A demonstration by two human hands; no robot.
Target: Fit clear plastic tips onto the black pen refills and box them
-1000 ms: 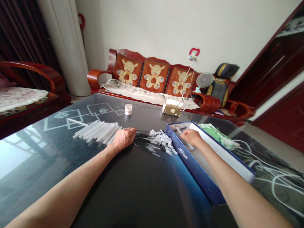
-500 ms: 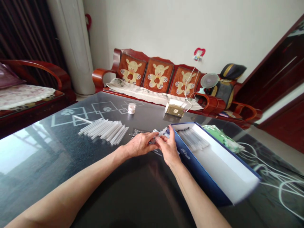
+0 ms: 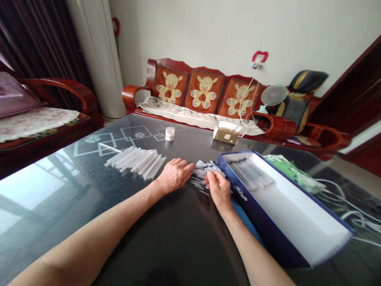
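From where I am standing, the left hand (image 3: pixel 177 174) is reaching, back upward, to the near-left ends of the thin rods (image 3: pixel 199 181); its fingers are bending, their grip hidden. The right hand (image 3: pixel 218 188) is bringing thumb and fingers together at the rods' white ends; I cannot tell whether it is gripping any. The rods are lying on the desk (image 3: pixel 166 238) between the white tubes (image 3: pixel 135 162) and the blue box (image 3: pixel 258 214). Further tubes (image 3: pixel 253 173) are lying inside the box, at its far end. A jar (image 3: pixel 170 134) is standing beyond the left hand.
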